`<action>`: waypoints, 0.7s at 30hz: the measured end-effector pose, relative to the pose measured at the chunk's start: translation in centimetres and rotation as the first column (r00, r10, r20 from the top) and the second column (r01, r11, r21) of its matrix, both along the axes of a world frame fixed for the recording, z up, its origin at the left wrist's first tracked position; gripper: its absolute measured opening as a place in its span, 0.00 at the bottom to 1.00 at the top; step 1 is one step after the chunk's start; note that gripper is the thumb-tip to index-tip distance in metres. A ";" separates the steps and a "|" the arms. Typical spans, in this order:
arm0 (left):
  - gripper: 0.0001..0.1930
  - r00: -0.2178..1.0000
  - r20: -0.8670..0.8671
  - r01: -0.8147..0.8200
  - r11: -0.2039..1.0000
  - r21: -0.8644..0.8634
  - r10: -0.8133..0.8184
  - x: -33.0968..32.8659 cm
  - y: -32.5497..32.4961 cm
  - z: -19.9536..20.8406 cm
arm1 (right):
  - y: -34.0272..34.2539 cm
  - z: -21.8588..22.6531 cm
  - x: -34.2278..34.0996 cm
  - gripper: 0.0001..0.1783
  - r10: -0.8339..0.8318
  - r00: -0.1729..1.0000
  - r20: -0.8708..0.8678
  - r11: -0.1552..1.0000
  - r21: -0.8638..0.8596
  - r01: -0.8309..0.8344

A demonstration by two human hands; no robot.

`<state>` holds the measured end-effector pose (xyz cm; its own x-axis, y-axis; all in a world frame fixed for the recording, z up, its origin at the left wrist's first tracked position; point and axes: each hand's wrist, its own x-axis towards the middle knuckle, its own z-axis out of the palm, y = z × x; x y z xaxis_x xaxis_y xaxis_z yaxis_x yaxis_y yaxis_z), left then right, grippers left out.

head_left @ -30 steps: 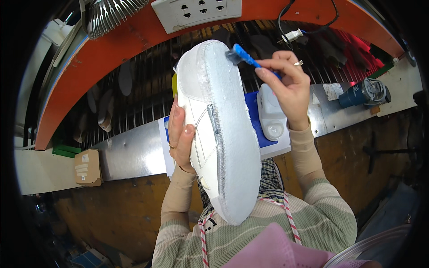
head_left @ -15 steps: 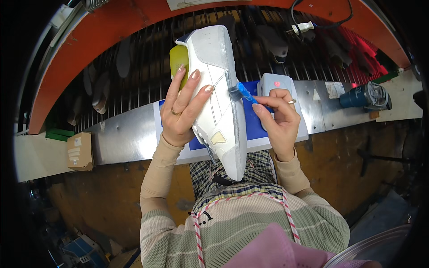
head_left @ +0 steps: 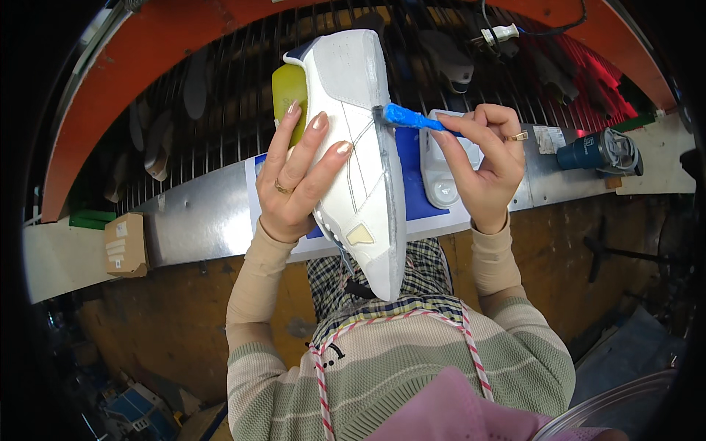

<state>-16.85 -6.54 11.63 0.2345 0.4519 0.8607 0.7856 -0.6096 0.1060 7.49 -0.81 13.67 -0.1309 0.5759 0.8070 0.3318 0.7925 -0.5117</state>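
Left grip (head_left: 293, 189) holds a white shoe (head_left: 364, 173), probably light, firm, best held mid-side; right grip (head_left: 489, 158) pinches a blue brush (head_left: 410, 117).

The left hand (head_left: 294, 187) holds a white shoe (head_left: 371, 176), the right hand (head_left: 487, 162) a blue brush (head_left: 407, 117) touching it.
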 end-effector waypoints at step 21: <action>0.27 0.990 0.098 -0.102 0.994 0.043 0.098 0.3 1.3 -0.7 | -7.5 -1.9 -0.1 0.10 0.130 0.902 -0.412 0.693 -0.613 -0.380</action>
<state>-16.56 -5.23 10.97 0.1055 0.4269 0.8981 0.8303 -0.5348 0.1566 7.43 -8.27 11.76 -0.1707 0.9544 0.2450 -0.1076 0.2291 -0.9674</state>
